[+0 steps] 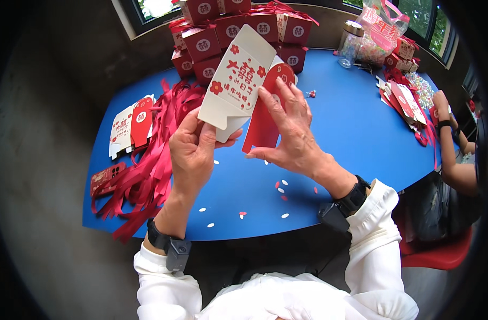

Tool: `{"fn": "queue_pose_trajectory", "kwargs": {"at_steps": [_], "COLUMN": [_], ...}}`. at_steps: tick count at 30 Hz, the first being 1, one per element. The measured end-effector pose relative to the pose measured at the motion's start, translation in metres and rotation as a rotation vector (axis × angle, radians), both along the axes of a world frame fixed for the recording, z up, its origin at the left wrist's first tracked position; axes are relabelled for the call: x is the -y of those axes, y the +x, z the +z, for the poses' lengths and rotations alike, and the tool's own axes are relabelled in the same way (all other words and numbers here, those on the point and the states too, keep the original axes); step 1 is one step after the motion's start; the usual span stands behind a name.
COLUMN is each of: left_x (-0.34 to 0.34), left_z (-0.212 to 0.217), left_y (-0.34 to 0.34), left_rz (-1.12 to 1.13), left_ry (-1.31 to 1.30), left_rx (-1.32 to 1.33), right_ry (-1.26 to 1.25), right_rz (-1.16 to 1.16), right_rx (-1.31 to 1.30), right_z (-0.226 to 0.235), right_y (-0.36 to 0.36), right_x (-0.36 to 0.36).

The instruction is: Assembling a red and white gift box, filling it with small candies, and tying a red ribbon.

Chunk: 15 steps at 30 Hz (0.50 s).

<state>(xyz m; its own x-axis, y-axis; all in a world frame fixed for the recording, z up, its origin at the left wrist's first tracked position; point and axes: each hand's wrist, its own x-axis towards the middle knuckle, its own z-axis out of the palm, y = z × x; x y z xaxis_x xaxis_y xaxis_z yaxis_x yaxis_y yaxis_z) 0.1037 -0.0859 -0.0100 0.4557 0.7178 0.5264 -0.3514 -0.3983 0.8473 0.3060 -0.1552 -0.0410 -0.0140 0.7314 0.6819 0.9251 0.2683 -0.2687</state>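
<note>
A partly folded paper gift box (234, 80), white with red flowers and lettering, is tilted up above the blue table. Its red side panel (263, 125) stands at an angle on the right. My left hand (193, 149) is closed on the box's lower left corner, thumb in front by the white flaps. Across the red panel spreads my right hand (293, 128), thumb at its bottom edge and fingertips near its rounded top. The inside of the box is mostly hidden.
Red ribbons (158, 149) lie left, beside flat box blanks (124, 128) and a red phone (108, 178). Finished red boxes (230, 29) are stacked behind. At the right are a jar (350, 45), a bag of candies (377, 40), more blanks (406, 104) and another person's hand (441, 104).
</note>
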Motion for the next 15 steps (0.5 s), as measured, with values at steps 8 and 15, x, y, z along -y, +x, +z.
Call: {"fn": "queue_pose_trajectory", "kwargs": {"at_steps": [8, 15], "left_x": [-0.006, -0.006], "left_z": [0.001, -0.010], "left_y": [-0.003, 0.006], "left_rz": [0.067, 0.037], "left_ry": [-0.001, 0.024], "left_rx": [0.013, -0.059], "right_ry": [0.151, 0.233], "right_rz": [0.087, 0.103], "right_rx": [0.102, 0.068], "right_z": [0.004, 0.004], "right_y": [0.008, 0.005], "right_x": [0.001, 0.001]}}
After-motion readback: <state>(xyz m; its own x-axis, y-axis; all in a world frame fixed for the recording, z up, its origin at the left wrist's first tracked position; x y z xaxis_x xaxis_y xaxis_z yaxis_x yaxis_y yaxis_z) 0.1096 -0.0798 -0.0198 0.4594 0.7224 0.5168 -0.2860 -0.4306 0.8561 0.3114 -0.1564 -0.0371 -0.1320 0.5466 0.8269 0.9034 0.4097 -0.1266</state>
